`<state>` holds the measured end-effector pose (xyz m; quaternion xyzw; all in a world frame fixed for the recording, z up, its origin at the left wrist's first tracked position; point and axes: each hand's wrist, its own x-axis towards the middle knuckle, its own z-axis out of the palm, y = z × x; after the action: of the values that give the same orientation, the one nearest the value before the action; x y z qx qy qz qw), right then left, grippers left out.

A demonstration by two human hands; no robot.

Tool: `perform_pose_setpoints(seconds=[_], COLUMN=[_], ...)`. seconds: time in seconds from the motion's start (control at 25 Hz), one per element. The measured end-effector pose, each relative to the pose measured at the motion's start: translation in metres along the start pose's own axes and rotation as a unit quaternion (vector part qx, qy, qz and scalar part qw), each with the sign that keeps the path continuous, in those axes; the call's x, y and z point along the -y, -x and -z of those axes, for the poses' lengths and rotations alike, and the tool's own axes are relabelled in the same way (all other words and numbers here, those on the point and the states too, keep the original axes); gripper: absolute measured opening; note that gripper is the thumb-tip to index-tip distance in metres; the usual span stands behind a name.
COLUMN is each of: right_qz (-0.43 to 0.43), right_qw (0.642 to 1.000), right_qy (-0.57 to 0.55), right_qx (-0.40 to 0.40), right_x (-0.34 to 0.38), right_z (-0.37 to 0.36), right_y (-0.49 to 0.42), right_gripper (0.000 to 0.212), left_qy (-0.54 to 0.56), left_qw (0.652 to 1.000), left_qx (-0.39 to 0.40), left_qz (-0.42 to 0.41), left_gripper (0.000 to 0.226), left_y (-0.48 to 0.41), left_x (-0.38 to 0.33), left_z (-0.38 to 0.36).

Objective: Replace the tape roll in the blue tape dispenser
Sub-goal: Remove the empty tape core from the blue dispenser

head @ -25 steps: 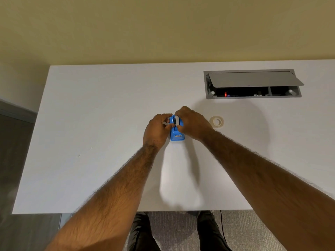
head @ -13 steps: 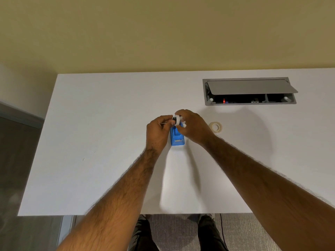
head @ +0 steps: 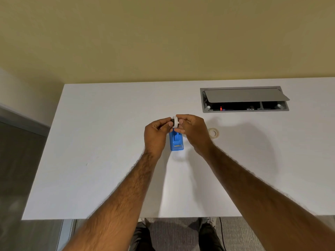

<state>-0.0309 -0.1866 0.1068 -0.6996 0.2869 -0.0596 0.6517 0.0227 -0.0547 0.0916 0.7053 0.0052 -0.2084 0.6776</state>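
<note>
The blue tape dispenser [head: 176, 142] lies on the white table [head: 101, 142], its roll slot bare. Just above its far end, a white tape roll [head: 175, 121] on a dark hub is held between both hands. My right hand [head: 193, 132] grips the roll from the right with curled fingers. The fingertips of my left hand [head: 157, 134] pinch the dark hub on the roll's left side. A second, clear tape roll [head: 213, 132] lies flat on the table to the right of my right hand.
A grey cable box [head: 244, 99] with its lid half open is set into the table at the back right. The table's left edge and near edge border the floor. A yellow wall stands behind the table.
The white roll with its hub has come up out of the dispenser and now sits above its far end between both hands. The dispenser stays on the table.
</note>
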Motion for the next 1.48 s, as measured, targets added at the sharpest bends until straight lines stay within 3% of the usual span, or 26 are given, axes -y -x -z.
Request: perform_pose_setpoints(seconds=[0.28, 0.64, 0.8, 1.08, 1.36, 1.48], right_qz=[0.015, 0.005, 0.014, 0.142, 0.136, 0.129], right_qw=[0.998, 1.0, 0.999, 0.978, 0.976, 0.98], right_qy=[0.002, -0.012, 0.016, 0.12, 0.127, 0.113], right_qx=[-0.063, 0.007, -0.05, -0.092, -0.113, -0.099], right_x=[0.005, 0.01, 0.012, 0.014, 0.011, 0.014], right_z=[-0.005, 0.009, 0.004, -0.003, -0.011, -0.007], right_y=[0.013, 0.011, 0.01, 0.015, 0.016, 0.015], right_gripper=[0.013, 0.024, 0.02, 0.019, 0.025, 0.025], left_qy=[-0.028, -0.049, -0.07, -0.088, -0.096, -0.07], left_qw=[0.999, 0.997, 0.997, 0.996, 0.994, 0.997], left_qx=[0.027, 0.059, 0.036, 0.009, -0.046, -0.022], left_qz=[0.002, 0.01, -0.013, 0.012, -0.005, 0.009], left_gripper=[0.014, 0.014, 0.016, 0.034, 0.02, 0.017], left_y=[0.002, -0.002, 0.006, 0.012, 0.017, 0.013], left_x=[-0.009, -0.02, -0.021, -0.017, -0.021, -0.02], left_z=[0.004, 0.007, -0.004, -0.014, -0.025, -0.019])
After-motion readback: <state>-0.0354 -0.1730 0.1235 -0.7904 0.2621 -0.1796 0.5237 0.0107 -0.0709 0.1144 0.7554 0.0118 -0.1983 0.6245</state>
